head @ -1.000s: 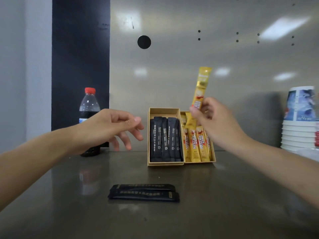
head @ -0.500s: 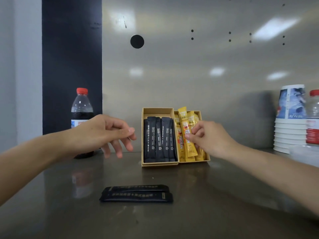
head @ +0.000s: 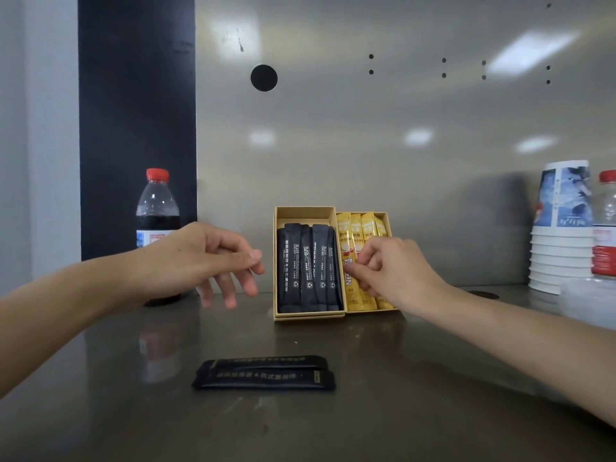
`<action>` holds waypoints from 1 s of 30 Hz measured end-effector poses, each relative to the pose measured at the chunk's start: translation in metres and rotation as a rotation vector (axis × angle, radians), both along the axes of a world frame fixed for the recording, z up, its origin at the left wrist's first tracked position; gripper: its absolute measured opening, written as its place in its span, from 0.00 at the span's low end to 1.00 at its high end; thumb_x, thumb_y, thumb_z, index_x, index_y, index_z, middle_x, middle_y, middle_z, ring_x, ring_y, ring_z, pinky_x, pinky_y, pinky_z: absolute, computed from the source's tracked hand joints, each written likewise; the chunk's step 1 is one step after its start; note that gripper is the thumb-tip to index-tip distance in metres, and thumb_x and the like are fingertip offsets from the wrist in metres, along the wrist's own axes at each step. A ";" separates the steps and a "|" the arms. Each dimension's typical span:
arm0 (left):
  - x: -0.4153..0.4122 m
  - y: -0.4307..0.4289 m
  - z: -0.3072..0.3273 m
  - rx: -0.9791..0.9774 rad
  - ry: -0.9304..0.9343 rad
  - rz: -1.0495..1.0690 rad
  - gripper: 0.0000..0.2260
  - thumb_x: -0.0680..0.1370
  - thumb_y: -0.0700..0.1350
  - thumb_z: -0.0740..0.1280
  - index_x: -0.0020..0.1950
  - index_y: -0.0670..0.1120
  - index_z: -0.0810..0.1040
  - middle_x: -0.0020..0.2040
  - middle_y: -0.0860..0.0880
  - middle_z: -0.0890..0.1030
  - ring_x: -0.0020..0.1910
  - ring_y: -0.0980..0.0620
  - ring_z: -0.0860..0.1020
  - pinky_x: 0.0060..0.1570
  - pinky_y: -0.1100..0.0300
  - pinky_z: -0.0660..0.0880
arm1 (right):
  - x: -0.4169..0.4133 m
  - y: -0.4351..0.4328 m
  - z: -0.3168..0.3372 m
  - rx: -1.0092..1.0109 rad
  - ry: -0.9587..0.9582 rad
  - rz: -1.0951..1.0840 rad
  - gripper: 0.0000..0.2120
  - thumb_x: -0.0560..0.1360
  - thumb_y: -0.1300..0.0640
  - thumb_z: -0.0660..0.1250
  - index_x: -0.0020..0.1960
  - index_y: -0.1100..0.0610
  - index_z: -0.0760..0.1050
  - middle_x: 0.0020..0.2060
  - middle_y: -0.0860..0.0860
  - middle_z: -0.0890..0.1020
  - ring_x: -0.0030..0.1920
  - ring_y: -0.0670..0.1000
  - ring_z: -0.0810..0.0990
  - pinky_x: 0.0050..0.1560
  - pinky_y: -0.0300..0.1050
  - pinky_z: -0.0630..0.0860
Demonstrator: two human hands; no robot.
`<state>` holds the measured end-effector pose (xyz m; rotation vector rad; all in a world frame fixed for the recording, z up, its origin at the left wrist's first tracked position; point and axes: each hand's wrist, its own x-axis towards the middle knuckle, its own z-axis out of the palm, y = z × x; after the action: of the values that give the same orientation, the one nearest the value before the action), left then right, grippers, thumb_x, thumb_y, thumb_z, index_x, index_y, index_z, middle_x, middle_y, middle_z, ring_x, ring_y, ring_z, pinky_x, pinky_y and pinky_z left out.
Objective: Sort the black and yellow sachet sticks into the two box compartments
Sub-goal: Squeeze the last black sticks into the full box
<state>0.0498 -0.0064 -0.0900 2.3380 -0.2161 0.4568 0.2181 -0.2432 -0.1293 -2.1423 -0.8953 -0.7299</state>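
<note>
A tan two-compartment box leans at the back of the grey counter. Its left compartment holds several black sachet sticks; its right compartment holds several yellow sachet sticks. My right hand rests over the yellow sticks, fingertips pinched on one lying in the compartment. My left hand hovers left of the box, fingers spread, holding nothing. Two more black sachet sticks lie side by side on the counter near me.
A cola bottle with a red cap stands behind my left hand. At the right edge are a stack of paper cups, a second red-capped bottle and a clear plastic lid. A metal wall backs the counter.
My right hand brought the raised yellow stick down into the right compartment and laid it among the others. My left hand stayed hovering left of the box.
</note>
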 end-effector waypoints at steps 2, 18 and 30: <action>0.001 0.001 -0.001 0.004 0.006 0.000 0.14 0.79 0.51 0.66 0.50 0.41 0.83 0.44 0.42 0.87 0.35 0.46 0.83 0.32 0.55 0.77 | 0.000 0.000 -0.001 -0.010 -0.010 0.003 0.09 0.77 0.48 0.71 0.41 0.52 0.76 0.28 0.50 0.85 0.29 0.36 0.81 0.52 0.43 0.79; -0.020 -0.017 -0.002 0.541 0.551 -0.015 0.09 0.73 0.44 0.77 0.51 0.53 0.84 0.52 0.47 0.87 0.41 0.60 0.82 0.40 0.68 0.78 | -0.010 -0.002 0.007 0.077 -0.061 -0.001 0.12 0.81 0.48 0.64 0.42 0.54 0.77 0.27 0.50 0.83 0.25 0.39 0.78 0.38 0.35 0.69; -0.014 -0.008 -0.001 0.435 0.589 -0.152 0.06 0.77 0.48 0.74 0.52 0.48 0.83 0.44 0.55 0.84 0.44 0.58 0.79 0.47 0.57 0.73 | -0.060 0.009 -0.001 -0.209 0.073 0.471 0.11 0.79 0.44 0.66 0.47 0.49 0.81 0.41 0.46 0.84 0.39 0.41 0.80 0.42 0.40 0.77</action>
<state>0.0354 -0.0146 -0.0910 2.7320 -0.2207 -0.3976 0.1582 -0.2337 -0.1304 -1.9997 -1.4194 -0.3289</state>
